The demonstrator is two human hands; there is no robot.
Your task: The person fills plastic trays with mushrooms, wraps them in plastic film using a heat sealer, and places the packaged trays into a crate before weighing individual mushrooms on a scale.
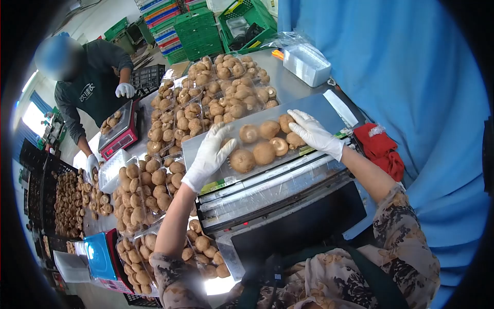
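Between my hands, a clear tray of brown mushrooms [264, 153] rests on the flat plate of a film wrapping machine [278, 191]. My left hand [210, 157], in a white glove, grips the tray's left end, its thumb apart from the fingers. At the opposite end, my right hand [315, 135], also gloved in white, holds the tray with its fingers reaching over the outer mushrooms. Clear film [257, 193] with green printed strips lies along the machine's near side. The tray's edges are hard to make out under my hands.
Many packed mushroom trays [226, 92] crowd the table beyond and left. Across it, a gloved co-worker [95, 77] stands by a red scale [119, 135]. White foam trays [307, 64] sit at the back, a red cloth [380, 150] at right, beside a blue curtain [411, 77].
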